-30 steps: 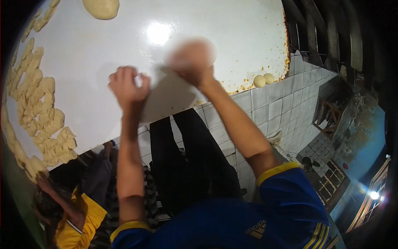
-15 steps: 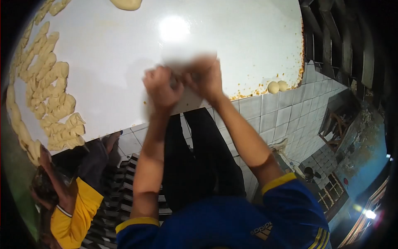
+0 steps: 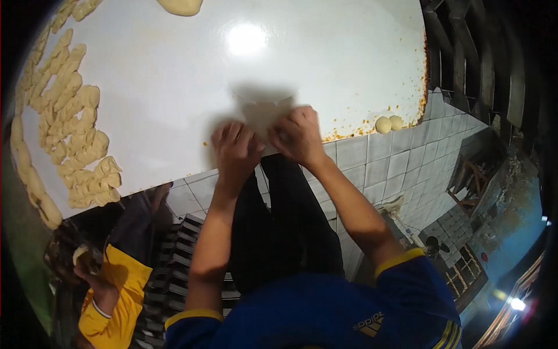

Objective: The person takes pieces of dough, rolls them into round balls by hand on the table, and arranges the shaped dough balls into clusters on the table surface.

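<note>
My left hand [image 3: 237, 144] and my right hand [image 3: 297, 136] are side by side over the front edge of the white table [image 3: 343, 64], fingers curled and pinched. Between and beyond them spreads a thin, pale, see-through sheet [image 3: 266, 109], apparently gripped at its near corners by both hands. Its exact kind cannot be made out. Shadows of the hands fall on the tabletop around it. To the right of my right hand, two small dough balls [image 3: 383, 124] rest at the table edge.
Many twisted dough pieces [image 3: 81, 134] cover the table's left side, with a long dough strip [image 3: 26, 168] along its edge. A larger dough lump [image 3: 181, 6] lies at the far side. A person in a yellow shirt [image 3: 122, 279] is at lower left, a pale piece in hand.
Both my hands have come back toward my body, and the blurred thing between them now shows as a spread sheet. The other person's hand has left the long dough strip.
</note>
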